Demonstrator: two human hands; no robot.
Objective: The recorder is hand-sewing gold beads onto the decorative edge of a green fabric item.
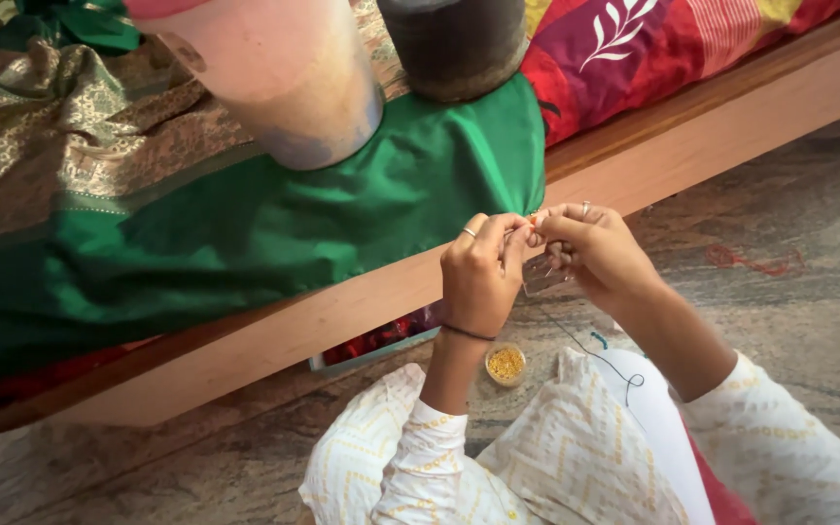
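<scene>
My left hand and my right hand meet fingertip to fingertip in front of the wooden bed edge. Between the pinched fingers sits something tiny, seemingly a needle with a small bead; it is too small to tell apart. A dark thread trails from my right hand down over my lap. A small round container of yellow beads stands on the floor just below my left wrist. Green fabric with a gold brocade border lies on the bed beside my hands.
Two cylindrical weights, one pinkish and one dark, stand on the fabric. A red patterned bedcover lies at the right. A scrap of red thread rests on the stone floor. A flat box peeks from under the bed.
</scene>
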